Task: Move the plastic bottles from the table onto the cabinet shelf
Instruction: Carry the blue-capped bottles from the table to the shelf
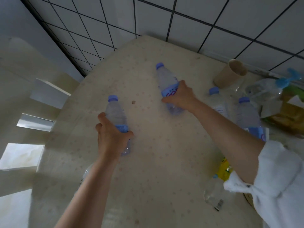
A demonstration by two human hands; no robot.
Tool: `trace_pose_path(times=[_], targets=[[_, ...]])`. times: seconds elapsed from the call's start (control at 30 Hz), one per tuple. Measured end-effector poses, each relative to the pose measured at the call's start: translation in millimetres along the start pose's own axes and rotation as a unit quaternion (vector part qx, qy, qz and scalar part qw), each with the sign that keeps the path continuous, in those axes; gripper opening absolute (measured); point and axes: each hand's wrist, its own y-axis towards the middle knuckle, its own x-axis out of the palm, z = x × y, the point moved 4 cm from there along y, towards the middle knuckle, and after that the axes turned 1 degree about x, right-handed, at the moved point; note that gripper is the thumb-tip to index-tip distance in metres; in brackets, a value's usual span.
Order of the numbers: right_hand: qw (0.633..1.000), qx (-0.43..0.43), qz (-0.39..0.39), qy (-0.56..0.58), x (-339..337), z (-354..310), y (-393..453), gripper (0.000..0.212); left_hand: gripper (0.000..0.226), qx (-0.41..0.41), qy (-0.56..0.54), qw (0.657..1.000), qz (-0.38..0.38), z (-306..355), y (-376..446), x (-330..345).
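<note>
near bottle (116,115): clear thin plastic, slightly ribbed, blue plastic cap, glossy blue label; left hand (111,137) closed round it.
far bottle (167,81): same clear plastic, blue cap, shiny printed label; right hand (180,96) closed round it.
side bottles (246,114): clear plastic, blue caps.
table (164,153): smooth cream covering with faint speckled pattern, dull sheen.
cup (230,74): tan paper, matt.
wall tiles (197,14): smooth white glazed tile, dark grout lines.
sleeve (279,178): white cloth, soft, crumpled.
yellow packet (224,170): glossy plastic wrapping.
bag (263,89): clear crinkled plastic film, shiny.
</note>
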Motion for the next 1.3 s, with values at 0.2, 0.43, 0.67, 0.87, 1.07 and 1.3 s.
trace_pose_path(times=[0.2,0.43,0.67,0.87,1.07,1.3], targets=[[0.997,0.019,0.012,0.076,37.2,23.9,-84.9,0.078,0.089,0.022,-0.071,0.997,-0.026,0.1,-36.2,-7.6],[0.988,0.048,0.046,0.139,48.5,44.9,-206.0,0.074,0.094,0.026,-0.135,0.99,-0.022,-15.0,-111.5,-31.6],[0.984,0.058,0.072,0.151,41.1,79.3,-317.2,0.082,0.093,0.071,-0.146,0.986,-0.039,-38.7,-212.7,-57.1],[0.975,0.049,0.092,0.194,38.6,123.2,-410.0,0.077,0.092,0.085,-0.09,0.989,-0.075,-72.4,-286.6,-62.1],[0.958,0.078,0.12,0.25,45.2,168.4,-491.7,0.076,0.089,0.132,-0.054,0.983,-0.119,-87.0,-345.0,-57.7],[0.928,0.152,0.191,0.28,67.1,215.4,-547.5,0.067,0.088,0.153,-0.021,0.962,-0.225,-95.7,-385.8,-28.6]])
